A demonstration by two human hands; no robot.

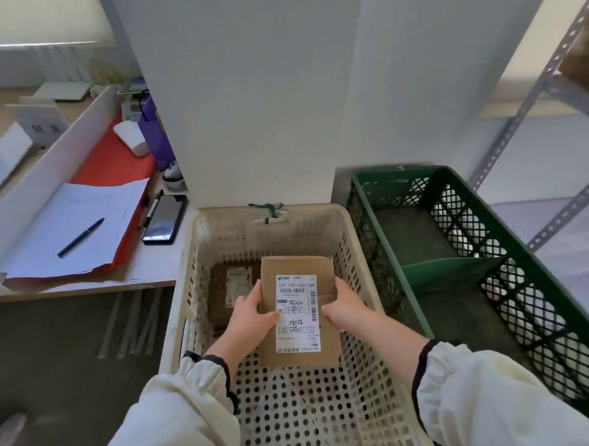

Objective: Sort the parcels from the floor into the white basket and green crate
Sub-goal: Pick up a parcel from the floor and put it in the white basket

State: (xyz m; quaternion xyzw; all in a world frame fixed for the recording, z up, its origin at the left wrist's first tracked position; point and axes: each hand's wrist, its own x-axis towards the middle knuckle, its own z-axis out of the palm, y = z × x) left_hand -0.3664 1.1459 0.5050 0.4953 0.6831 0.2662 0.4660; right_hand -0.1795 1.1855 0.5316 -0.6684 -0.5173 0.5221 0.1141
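**Parcel held over the white basket, ready to be set down**

A person holds a brown cardboard parcel with both hands above the inside of the white basket. The left hand clasps its left edge and the right hand its right edge, thumbs pressed on the label side, each grip pinching the parcel. The step in hand looks like placement; the next move would call for lowering it beside the parcel already in the basket and letting go. The held parcel's long axis runs away from the person, label upward, its printed top at the far end. The green crate stands just beside, to the right.
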